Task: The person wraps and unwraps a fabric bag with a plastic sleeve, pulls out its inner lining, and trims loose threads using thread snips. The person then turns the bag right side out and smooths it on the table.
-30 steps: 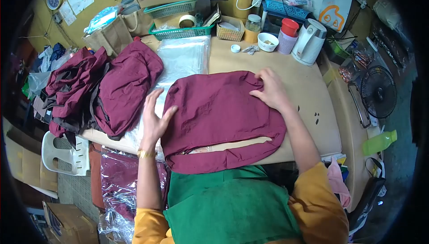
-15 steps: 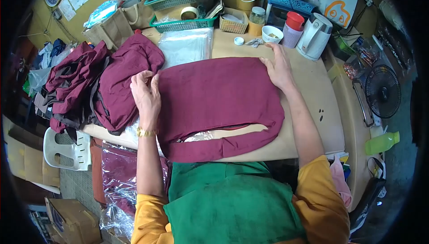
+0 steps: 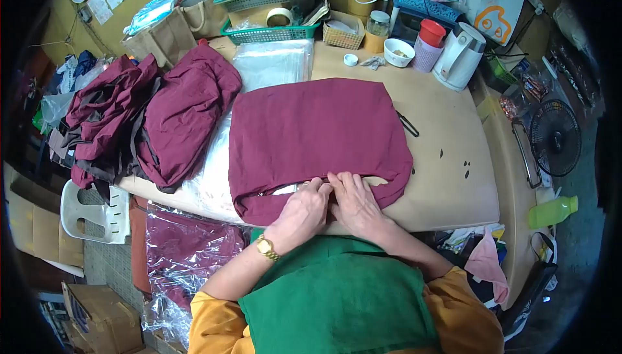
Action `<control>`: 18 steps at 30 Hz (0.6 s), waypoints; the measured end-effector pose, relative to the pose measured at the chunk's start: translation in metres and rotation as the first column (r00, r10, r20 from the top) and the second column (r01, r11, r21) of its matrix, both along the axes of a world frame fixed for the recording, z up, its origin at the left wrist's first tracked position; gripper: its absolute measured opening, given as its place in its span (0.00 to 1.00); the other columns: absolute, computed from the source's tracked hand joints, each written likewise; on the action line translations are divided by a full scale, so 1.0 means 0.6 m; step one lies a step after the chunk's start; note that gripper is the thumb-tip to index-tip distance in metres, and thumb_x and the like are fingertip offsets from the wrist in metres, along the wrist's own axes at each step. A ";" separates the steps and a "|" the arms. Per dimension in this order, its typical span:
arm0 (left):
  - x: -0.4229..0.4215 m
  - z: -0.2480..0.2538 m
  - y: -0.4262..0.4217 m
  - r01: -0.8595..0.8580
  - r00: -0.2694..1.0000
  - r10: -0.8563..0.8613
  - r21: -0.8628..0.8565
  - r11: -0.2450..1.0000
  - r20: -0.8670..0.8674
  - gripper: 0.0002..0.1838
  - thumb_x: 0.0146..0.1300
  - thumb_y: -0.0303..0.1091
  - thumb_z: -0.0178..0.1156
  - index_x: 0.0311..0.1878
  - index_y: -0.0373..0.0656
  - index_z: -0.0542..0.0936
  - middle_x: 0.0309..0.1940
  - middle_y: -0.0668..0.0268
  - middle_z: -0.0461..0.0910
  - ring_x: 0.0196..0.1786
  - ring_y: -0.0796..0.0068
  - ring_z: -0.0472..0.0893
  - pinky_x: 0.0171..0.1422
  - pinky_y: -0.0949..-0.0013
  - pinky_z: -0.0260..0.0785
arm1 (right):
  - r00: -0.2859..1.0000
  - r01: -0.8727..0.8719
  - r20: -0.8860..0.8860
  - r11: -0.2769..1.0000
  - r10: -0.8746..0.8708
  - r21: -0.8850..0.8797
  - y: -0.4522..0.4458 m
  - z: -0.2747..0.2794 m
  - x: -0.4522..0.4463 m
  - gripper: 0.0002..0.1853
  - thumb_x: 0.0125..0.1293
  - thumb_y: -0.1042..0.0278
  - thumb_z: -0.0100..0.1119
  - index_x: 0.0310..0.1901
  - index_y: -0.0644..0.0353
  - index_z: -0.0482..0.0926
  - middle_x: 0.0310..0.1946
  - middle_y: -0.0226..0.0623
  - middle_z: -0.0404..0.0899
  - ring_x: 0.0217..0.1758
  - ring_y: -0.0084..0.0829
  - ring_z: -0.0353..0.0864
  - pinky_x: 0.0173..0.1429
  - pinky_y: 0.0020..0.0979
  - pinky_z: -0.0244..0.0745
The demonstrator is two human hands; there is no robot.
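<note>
A maroon cloth bag [image 3: 311,130] lies flat on the brown-topped table [image 3: 453,192], its strap curving along the near side. Both hands meet at the middle of the bag's near edge. My left hand [image 3: 303,208], with a gold watch at the wrist, has its fingers bent and closed on the edge. Right beside it, my right hand [image 3: 355,204] is closed on the same edge, its fingers together. The fingertips partly cover the cloth and the strap.
More maroon bags [image 3: 184,117] are heaped at the left. Clear plastic sleeves [image 3: 275,62] lie behind the bag. Green baskets [image 3: 272,33], a white bowl [image 3: 398,52] and a kettle [image 3: 459,56] stand at the back. Black scissors [image 3: 408,124] lie right of the bag.
Both hands have left the bag's far corners and come together at its near edge. The bag's upper part is smoother than in the earliest view, and the scissors now show.
</note>
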State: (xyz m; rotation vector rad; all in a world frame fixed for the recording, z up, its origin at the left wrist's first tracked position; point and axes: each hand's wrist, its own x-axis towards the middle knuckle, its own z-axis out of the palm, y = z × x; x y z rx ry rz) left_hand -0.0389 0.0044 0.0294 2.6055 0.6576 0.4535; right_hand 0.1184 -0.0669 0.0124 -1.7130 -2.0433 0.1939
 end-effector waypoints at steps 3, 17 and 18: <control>0.007 -0.017 -0.009 -0.113 0.989 0.099 0.134 0.984 0.109 0.19 0.52 0.20 0.57 0.51 0.31 0.74 0.45 0.47 0.75 0.49 0.49 0.77 0.57 0.57 0.72 | 0.992 0.061 0.114 0.995 -0.052 -0.076 -0.007 -0.003 0.000 0.31 0.54 0.65 0.67 0.59 0.67 0.72 0.53 0.47 0.69 0.58 0.46 0.69 0.65 0.48 0.63; 0.005 0.016 -0.054 -0.237 0.903 0.351 0.393 0.888 -0.247 0.34 0.59 0.37 0.53 0.68 0.28 0.66 0.63 0.48 0.70 0.61 0.53 0.73 0.65 0.53 0.61 | 0.988 0.148 -0.033 0.989 -0.149 -0.016 -0.030 -0.013 -0.004 0.34 0.61 0.56 0.63 0.66 0.63 0.68 0.65 0.57 0.62 0.71 0.57 0.57 0.72 0.66 0.49; 0.009 0.016 -0.052 -0.245 0.901 0.354 0.382 0.891 -0.249 0.31 0.59 0.37 0.52 0.65 0.29 0.71 0.61 0.51 0.73 0.61 0.56 0.72 0.65 0.56 0.59 | 0.993 0.112 0.038 0.994 -0.111 -0.017 -0.032 -0.016 -0.004 0.34 0.61 0.57 0.63 0.66 0.64 0.68 0.67 0.56 0.61 0.73 0.57 0.55 0.74 0.63 0.47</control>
